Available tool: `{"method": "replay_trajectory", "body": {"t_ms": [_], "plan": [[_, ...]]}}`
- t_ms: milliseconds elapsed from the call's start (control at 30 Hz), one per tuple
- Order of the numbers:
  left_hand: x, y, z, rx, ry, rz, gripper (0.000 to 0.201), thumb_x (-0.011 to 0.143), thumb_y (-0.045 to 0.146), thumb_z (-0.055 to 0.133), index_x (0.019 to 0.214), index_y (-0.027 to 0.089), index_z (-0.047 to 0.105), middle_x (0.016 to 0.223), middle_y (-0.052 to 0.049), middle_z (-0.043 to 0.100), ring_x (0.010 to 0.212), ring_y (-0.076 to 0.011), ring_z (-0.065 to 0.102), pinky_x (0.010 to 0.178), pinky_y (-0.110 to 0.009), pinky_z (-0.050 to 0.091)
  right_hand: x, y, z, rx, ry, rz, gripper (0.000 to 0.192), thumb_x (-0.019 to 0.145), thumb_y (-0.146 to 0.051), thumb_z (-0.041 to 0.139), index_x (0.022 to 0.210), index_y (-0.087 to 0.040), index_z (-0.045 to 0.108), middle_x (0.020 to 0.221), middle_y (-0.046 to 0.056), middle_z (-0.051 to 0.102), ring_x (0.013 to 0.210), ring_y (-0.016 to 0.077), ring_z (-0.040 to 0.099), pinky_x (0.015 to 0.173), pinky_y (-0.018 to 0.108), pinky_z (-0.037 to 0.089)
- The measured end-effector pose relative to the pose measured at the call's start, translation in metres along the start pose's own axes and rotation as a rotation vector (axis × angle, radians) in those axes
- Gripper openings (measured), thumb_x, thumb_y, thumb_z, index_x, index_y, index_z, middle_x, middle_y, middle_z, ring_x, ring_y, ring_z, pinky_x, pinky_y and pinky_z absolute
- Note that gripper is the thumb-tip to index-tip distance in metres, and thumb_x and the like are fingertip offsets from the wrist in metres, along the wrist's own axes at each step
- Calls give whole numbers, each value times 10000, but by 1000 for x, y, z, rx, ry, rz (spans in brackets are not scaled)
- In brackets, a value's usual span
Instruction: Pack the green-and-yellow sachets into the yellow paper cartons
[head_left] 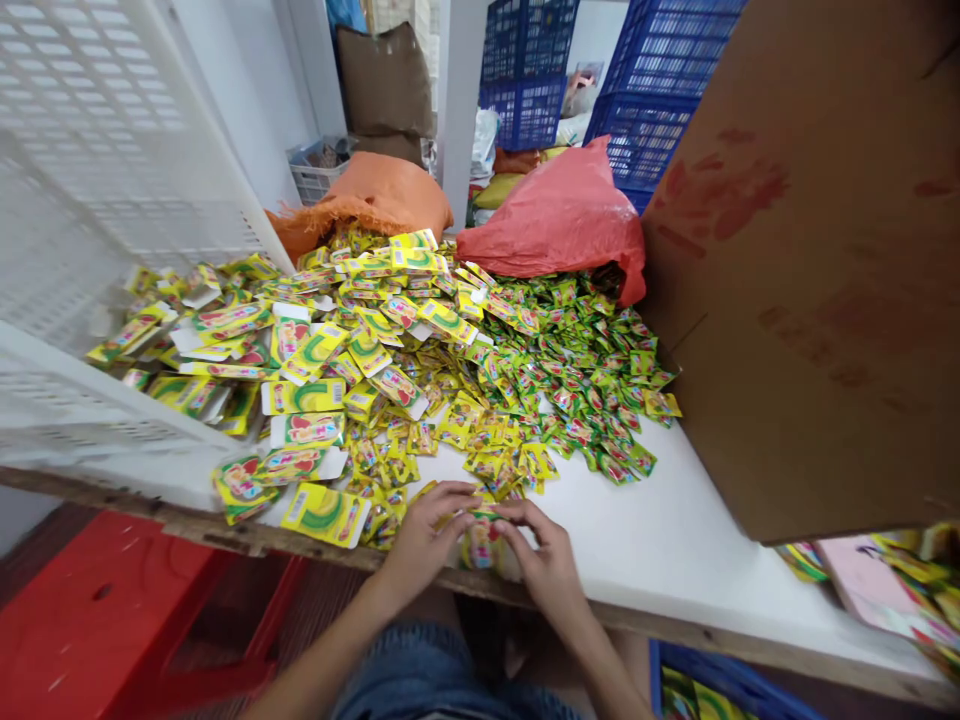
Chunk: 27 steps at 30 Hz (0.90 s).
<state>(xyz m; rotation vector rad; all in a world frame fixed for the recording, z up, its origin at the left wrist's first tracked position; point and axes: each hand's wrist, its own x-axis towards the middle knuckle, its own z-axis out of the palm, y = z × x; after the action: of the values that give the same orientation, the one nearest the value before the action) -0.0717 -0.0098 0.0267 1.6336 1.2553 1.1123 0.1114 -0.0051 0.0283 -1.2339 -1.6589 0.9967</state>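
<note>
Cardboard: a brown box wall (810, 260) fills the right of the frame, cut off at the top and right edges, hiding whatever lies behind it.
Blur: the print on the wrappers is too small and smeared to read; only yellow, green and a red spot come through.
Hands: the left hand (424, 535) and right hand (544, 555) meet at lower centre, fingertips pinching a small stack of sachets (480, 540) between them; the fingers cover most of the stack, so its count cannot be told.
Stack: yellow-green packets, held upright at the near edge of the white table (675, 540).
Pile: loose small sachets (570, 390) spread across mid-frame; larger flat packs (307, 395) lie to the left.
Upper left: a white plastic crate (97, 200), tilted, partly out of frame.
Back: a red bag (559, 220) and an orange sack (375, 195) sit behind the pile; blue crates (645, 90) stand beyond.
Lower left: a red stool (97, 610), blurred.
</note>
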Motion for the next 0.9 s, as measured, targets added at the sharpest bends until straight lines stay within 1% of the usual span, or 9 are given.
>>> {"method": "replay_trajectory", "body": {"t_ms": [67,167,233,300,367,500,633,833,900], "plan": [[-6,5,-26,171,-5,27,330,843,231,477,1155,249,582,1194,-63,585,1134,-200,496,987,-346,371,-12,-1,-49,-163,17,59,263,817,-413,464,841,-228,649,862,58,676,818,212,615,718,312,494],[-19,4,-82,487,-94,2,386,818,154,434,1155,273,579,1216,-47,575,1156,-213,479,1003,-371,349,-38,22,-150,-496,-73,227,285,666,-530,583,794,-292,673,800,84,686,723,243,633,641,343,504],[-30,-7,-116,664,-150,-77,443,740,136,484,1144,287,585,1194,-43,593,1144,-251,489,984,-415,358,-55,39,-203,-695,35,296,285,538,-567,648,672,-317,680,761,120,686,686,272,640,630,392,495],[-38,-25,-139,764,-179,-149,554,654,114,516,1185,264,556,1225,-66,575,1174,-290,464,993,-458,331,-68,45,-225,-738,67,322,278,530,-563,645,677,-330,681,784,117,686,735,286,641,679,416,493],[-39,-42,-149,801,-205,-158,576,641,115,515,1201,243,544,1257,-80,553,1201,-303,439,1004,-464,314,-69,39,-215,-680,-25,352,292,634,-545,587,798,-322,678,851,76,687,804,263,636,724,390,499],[-22,-48,-142,751,-159,-76,555,668,343,624,1204,234,533,1237,-92,568,1125,-327,508,966,-455,375,-44,22,-160,-536,-100,298,305,792,-457,457,914,-237,630,836,52,676,785,215,621,716,338,491],[-6,-26,-112,462,107,-111,648,690,472,606,1257,196,454,1257,-92,547,1116,-313,520,968,-439,396,-28,36,-144,-506,100,228,304,819,-436,437,894,-198,610,818,56,663,738,196,597,709,322,467],[2,-25,-49,-181,203,-282,677,709,542,570,1241,137,464,1174,-114,609,1113,-299,533,910,-389,466,-52,105,-223,-828,988,271,417,809,-437,400,979,-106,589,923,163,612,846,267,559,767,384,422],[2,-34,-33,-307,198,-347,682,706,544,578,1239,133,471,1154,-112,623,1101,-296,546,888,-380,482,-61,128,-259,-956,1058,341,522,760,-443,441,1081,-45,547,1031,233,567,1005,348,494,860,466,361]]}}
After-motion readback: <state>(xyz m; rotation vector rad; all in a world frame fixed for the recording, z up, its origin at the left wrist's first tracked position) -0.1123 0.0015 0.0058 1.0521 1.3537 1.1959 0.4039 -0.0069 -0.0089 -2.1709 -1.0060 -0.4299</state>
